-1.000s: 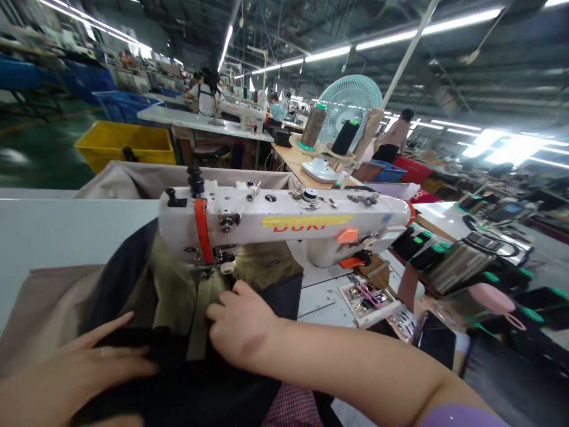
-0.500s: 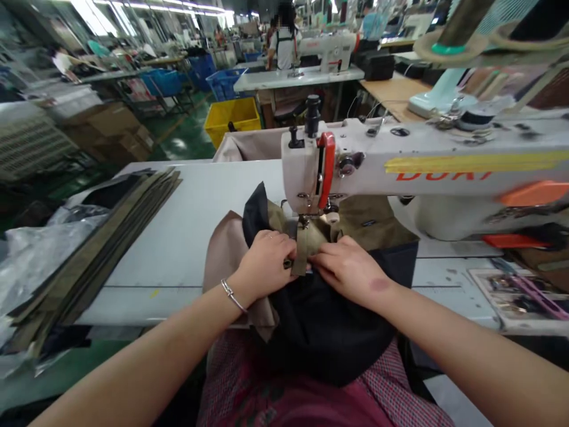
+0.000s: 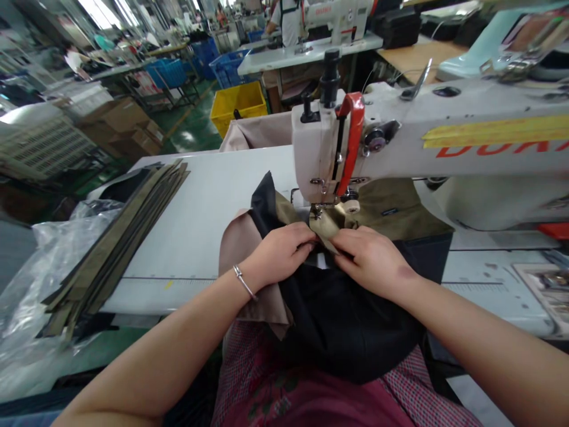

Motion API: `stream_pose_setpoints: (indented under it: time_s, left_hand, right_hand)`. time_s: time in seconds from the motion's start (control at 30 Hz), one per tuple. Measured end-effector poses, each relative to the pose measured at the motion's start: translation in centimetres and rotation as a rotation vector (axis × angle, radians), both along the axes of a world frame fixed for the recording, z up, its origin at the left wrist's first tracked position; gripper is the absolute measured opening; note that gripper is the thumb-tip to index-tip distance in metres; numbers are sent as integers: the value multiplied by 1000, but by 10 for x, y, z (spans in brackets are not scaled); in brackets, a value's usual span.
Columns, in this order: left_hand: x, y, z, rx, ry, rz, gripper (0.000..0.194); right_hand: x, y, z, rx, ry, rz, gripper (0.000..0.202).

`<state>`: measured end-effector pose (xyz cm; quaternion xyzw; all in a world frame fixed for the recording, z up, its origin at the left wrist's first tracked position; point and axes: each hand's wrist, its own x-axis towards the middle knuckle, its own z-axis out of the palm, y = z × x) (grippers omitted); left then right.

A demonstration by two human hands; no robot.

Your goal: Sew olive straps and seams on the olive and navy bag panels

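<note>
Under the head of a white sewing machine (image 3: 316,151) lies a piece of black fabric (image 3: 351,320) joined to olive fabric (image 3: 391,207). My left hand (image 3: 284,252) is closed on the cloth just in front of the presser foot (image 3: 317,211), thumb and fingers pinching its edge. To the right of the foot, my right hand (image 3: 371,258) grips an olive fabric strip (image 3: 325,230) that runs under the foot. Pinkish-beige fabric (image 3: 240,240) shows beside my left wrist. The black cloth hangs over the table edge onto my lap. My fingertips are partly hidden in the folds.
A stack of olive and black fabric strips (image 3: 120,243) lies on the left of the white table (image 3: 213,190), beside clear plastic wrapping (image 3: 57,255). Behind the table stands a yellow bin (image 3: 237,107). Farther back, a person (image 3: 287,24) is at another machine.
The olive strip's loose end, which hung down between my hands, is now folded and pinched at the foot. My right hand has come closer to it. The view has shifted.
</note>
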<state>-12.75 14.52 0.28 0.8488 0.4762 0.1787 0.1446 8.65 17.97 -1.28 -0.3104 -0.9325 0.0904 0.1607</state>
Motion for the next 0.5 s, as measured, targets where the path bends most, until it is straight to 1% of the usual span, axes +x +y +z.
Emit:
stream_pose_setpoints:
  time_s: [0.1,0.2,0.27,0.33,0.5]
  left_hand:
    - [0,2,0,-27,-20,14,12]
    - [1,3,-2,-44,-72,21,19]
    - [1,3,-4,-48,-99,20,18]
    - [0,3,-6,-44,-124,15,15]
    - [-1,3,-9,-34,-188,-15,18]
  right_hand:
    - [0,0,-1,-6,22,-6,13]
    - [0,1,-2,-9,34,-14,13]
    - [0,1,-3,-14,40,-15,13]
    - [1,1,-4,-25,59,-11,13]
    - [2,2,-5,-44,92,-8,16]
